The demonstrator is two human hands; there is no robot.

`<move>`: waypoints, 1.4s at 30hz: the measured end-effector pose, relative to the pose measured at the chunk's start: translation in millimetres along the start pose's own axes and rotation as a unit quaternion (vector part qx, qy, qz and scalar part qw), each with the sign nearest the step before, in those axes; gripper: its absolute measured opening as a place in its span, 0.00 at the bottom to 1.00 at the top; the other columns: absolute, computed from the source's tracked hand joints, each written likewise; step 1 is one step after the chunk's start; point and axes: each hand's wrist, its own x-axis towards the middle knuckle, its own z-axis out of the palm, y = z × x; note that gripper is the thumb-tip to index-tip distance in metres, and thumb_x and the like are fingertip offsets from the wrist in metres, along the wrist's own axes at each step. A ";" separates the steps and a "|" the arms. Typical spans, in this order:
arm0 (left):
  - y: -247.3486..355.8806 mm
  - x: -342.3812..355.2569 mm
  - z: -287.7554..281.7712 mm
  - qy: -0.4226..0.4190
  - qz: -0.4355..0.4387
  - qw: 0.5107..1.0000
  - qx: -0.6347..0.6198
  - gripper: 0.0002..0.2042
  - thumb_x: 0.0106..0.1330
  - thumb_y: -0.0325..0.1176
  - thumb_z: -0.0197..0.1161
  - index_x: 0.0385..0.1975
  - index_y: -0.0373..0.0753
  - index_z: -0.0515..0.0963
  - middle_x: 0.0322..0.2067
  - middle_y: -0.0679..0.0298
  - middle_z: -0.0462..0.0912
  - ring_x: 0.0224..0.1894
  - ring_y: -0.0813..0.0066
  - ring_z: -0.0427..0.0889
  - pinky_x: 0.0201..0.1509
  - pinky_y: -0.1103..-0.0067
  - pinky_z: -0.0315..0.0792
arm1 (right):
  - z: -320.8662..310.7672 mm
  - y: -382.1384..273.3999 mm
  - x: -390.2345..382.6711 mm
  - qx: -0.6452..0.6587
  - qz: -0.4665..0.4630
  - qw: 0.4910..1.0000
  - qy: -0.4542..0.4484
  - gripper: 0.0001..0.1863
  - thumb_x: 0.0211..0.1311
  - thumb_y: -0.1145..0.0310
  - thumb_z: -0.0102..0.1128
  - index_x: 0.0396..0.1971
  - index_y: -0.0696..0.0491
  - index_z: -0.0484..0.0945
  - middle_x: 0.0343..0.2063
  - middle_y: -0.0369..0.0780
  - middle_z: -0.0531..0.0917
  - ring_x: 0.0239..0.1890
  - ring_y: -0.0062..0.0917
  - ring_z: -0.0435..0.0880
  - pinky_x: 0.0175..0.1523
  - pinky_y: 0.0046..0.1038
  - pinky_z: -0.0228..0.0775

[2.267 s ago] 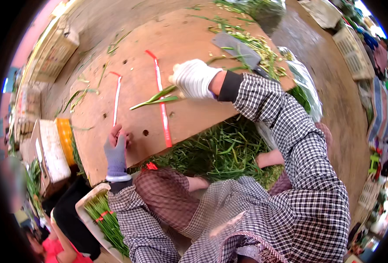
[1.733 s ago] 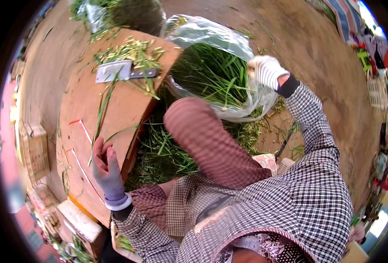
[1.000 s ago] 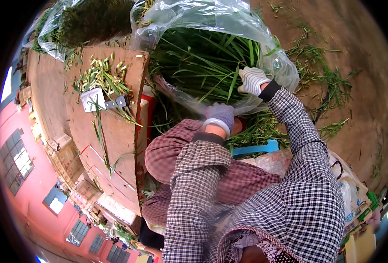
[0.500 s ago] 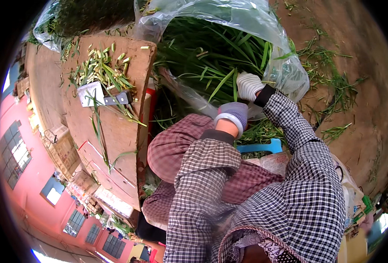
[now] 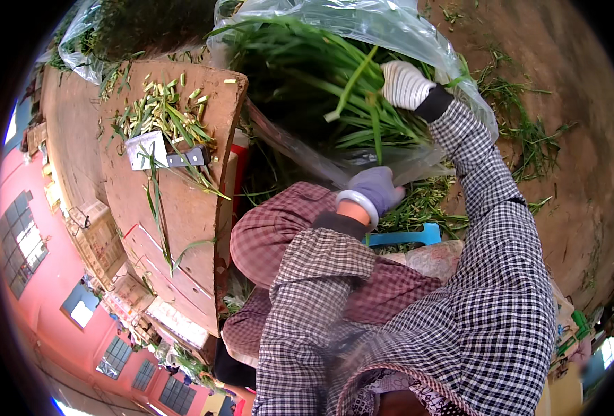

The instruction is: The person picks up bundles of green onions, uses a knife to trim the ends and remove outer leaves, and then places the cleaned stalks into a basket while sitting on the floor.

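My right hand point(image 5: 407, 83), in a striped white glove, is closed on long green leaves point(image 5: 352, 90) raised in the open clear plastic bag point(image 5: 352, 17), with the leaves blurred by motion. My left hand point(image 5: 377, 191), in a lavender glove, is closed at the bag's near rim, below the leaves, gripping the plastic. Left of the bag, a cleaver point(image 5: 147, 150) with a dark handle lies on a wooden board point(image 5: 168, 229), among cut pale-green pieces point(image 5: 168, 104) and loose leaves.
My knees in checked trousers are beside the board. A light blue plastic object point(image 5: 418, 234) lies below the bag. Another bag of greens point(image 5: 78, 52) is at the upper left. Crates point(image 5: 95, 236) stand beyond the board at left; scattered leaves point(image 5: 522, 139) lie on the floor at right.
The view has swung from the board to the bag. Both hands moved to the bag; in the last half second my right hand rose with leaves while my left stayed near the rim.
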 end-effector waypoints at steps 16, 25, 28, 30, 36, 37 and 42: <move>-46.0 -7.9 12.6 0.127 -0.022 0.548 -0.827 0.10 0.62 0.33 0.60 0.39 0.36 0.75 0.37 0.58 0.80 0.40 0.60 0.80 0.46 0.60 0.76 | -49.5 -54.4 -2.2 0.668 0.374 0.642 -0.046 0.24 0.57 0.57 0.59 0.45 0.61 0.76 0.36 0.49 0.83 0.41 0.31 0.83 0.47 0.27 0.72; -50.0 -5.1 13.2 0.074 0.010 0.552 -0.831 0.10 0.62 0.36 0.59 0.39 0.38 0.75 0.37 0.60 0.80 0.41 0.63 0.80 0.47 0.60 0.75 | -86.4 -67.3 -67.4 0.695 0.403 0.586 -0.109 0.14 0.57 0.62 0.57 0.36 0.57 0.80 0.27 0.44 0.83 0.32 0.30 0.83 0.36 0.27 0.75; -56.5 -6.9 15.6 0.102 -0.012 0.543 -0.833 0.10 0.61 0.36 0.61 0.38 0.38 0.76 0.37 0.59 0.81 0.41 0.64 0.80 0.46 0.61 0.75 | -90.1 -119.4 -44.1 0.659 0.293 0.688 -0.080 0.16 0.57 0.59 0.47 0.27 0.55 0.80 0.25 0.49 0.81 0.31 0.43 0.80 0.40 0.39 0.72; -52.1 -8.4 18.9 0.134 -0.080 0.579 -0.800 0.10 0.60 0.33 0.63 0.38 0.36 0.76 0.35 0.59 0.81 0.37 0.64 0.80 0.42 0.64 0.77 | -108.6 -140.5 -26.3 0.653 0.321 0.678 -0.102 0.16 0.55 0.60 0.50 0.25 0.58 0.79 0.20 0.51 0.78 0.26 0.44 0.79 0.36 0.40 0.71; -52.1 -28.3 16.6 0.241 -0.144 0.642 -0.713 0.10 0.58 0.25 0.64 0.38 0.32 0.76 0.31 0.56 0.81 0.31 0.65 0.81 0.35 0.70 0.79 | -105.7 -109.3 -22.1 0.761 0.236 0.601 -0.058 0.15 0.51 0.61 0.54 0.27 0.58 0.81 0.22 0.50 0.80 0.26 0.43 0.80 0.34 0.37 0.72; -50.1 -34.9 14.1 0.214 -0.146 0.630 -0.732 0.08 0.59 0.26 0.63 0.36 0.33 0.76 0.29 0.57 0.80 0.30 0.67 0.81 0.34 0.71 0.80 | -94.5 -100.4 -21.5 0.723 0.263 0.632 -0.091 0.16 0.51 0.60 0.55 0.32 0.57 0.81 0.26 0.50 0.81 0.30 0.42 0.81 0.37 0.36 0.73; -32.8 -91.3 -9.4 0.101 -0.065 0.570 -0.813 0.09 0.63 0.31 0.59 0.39 0.33 0.74 0.27 0.61 0.79 0.28 0.73 0.81 0.33 0.77 0.80 | -51.5 -109.7 -15.0 0.584 0.259 0.738 -0.218 0.18 0.51 0.58 0.57 0.34 0.57 0.81 0.26 0.51 0.81 0.34 0.43 0.81 0.39 0.40 0.72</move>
